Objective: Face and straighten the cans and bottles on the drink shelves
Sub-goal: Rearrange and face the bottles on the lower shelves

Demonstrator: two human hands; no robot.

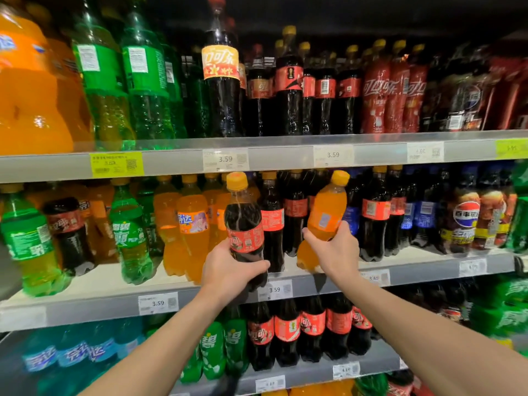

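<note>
My left hand [231, 267] grips a small cola bottle [244, 221] with a red label and an orange cap, held upright in front of the middle shelf [94, 284]. My right hand [334, 250] grips an orange soda bottle [325, 212] around its middle; this bottle leans to the right, its cap up near the shelf rail above. Behind both stand rows of orange soda bottles [193, 224] and cola bottles [273, 221] on the same shelf.
Green soda bottles [130, 232] and one cola bottle [67, 230] stand at the middle shelf's left, dark cola with blue and Pepsi labels [464, 218] at its right. Tall bottles fill the top shelf [285, 142]. Cola, green and blue bottles line the lower shelf [308, 372].
</note>
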